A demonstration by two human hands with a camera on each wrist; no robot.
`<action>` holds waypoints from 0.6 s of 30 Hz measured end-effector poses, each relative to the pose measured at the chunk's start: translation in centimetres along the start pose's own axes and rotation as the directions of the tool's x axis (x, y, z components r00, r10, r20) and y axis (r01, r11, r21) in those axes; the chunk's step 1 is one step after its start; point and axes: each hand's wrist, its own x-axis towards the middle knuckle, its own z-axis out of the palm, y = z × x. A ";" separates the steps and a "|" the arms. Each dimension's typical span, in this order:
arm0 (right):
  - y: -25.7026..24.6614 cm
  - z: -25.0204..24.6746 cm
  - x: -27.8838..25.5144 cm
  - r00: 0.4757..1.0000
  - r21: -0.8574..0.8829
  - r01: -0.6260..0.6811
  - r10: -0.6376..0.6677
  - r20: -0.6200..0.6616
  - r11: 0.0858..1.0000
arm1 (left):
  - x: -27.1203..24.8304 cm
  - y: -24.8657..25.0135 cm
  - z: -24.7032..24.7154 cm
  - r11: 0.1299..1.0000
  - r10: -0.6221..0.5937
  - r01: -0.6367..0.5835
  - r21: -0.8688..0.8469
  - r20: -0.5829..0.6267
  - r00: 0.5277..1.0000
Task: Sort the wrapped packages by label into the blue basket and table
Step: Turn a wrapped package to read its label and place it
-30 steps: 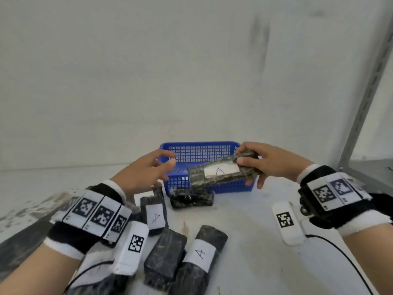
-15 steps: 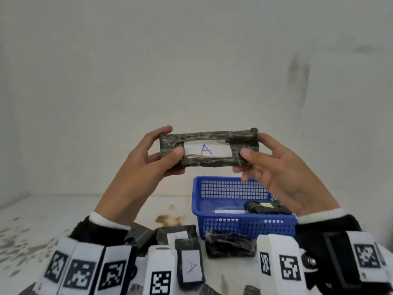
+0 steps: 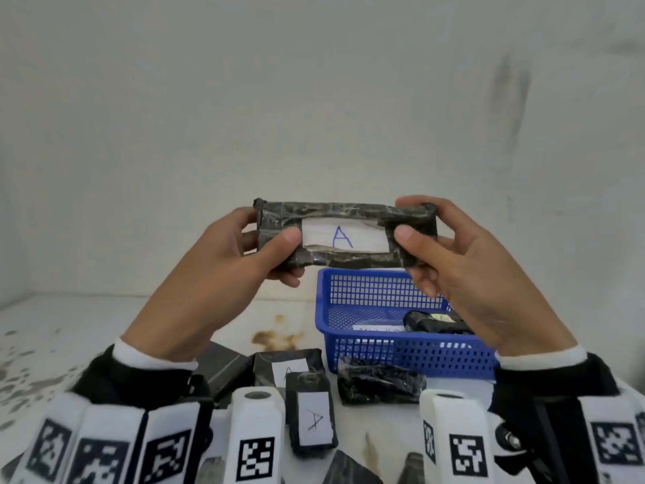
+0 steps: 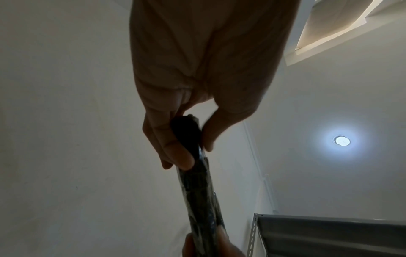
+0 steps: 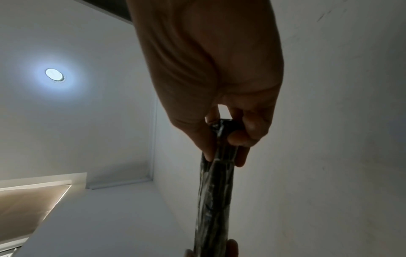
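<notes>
A long dark wrapped package (image 3: 345, 218) with a white label marked "A" is held level in the air, above the table and in front of the wall. My left hand (image 3: 251, 253) pinches its left end, thumb in front and fingers behind. My right hand (image 3: 429, 246) pinches its right end the same way. Both wrist views show the package edge-on (image 4: 197, 182) (image 5: 216, 191) between thumb and fingers. The blue basket (image 3: 412, 354) stands on the table below right, with one dark package (image 3: 432, 321) inside.
On the white table (image 3: 69, 330) near me lie several dark packages, two showing "A" labels (image 3: 314, 422) (image 3: 288, 370), and one unlabelled side up (image 3: 380, 384) against the basket's front. A brown stain (image 3: 275, 338) marks the table left of the basket.
A second ago only my right hand held the package low over the basket. My left hand took its other end, and both lifted it up to face me, label forward.
</notes>
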 end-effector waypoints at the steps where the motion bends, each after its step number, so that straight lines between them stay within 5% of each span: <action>1: -0.1 0.1 -0.1 1.000 -0.030 0.003 -0.003 -0.008 1.000 | 0.0 -0.1 0.1 1.000 0.010 -0.010 0.004 -0.011 1.000; 18: -1.1 1.7 -0.8 0.982 -0.235 0.076 -0.114 -0.150 0.969 | -0.6 0.3 1.8 0.996 0.012 -0.003 0.088 -0.099 0.995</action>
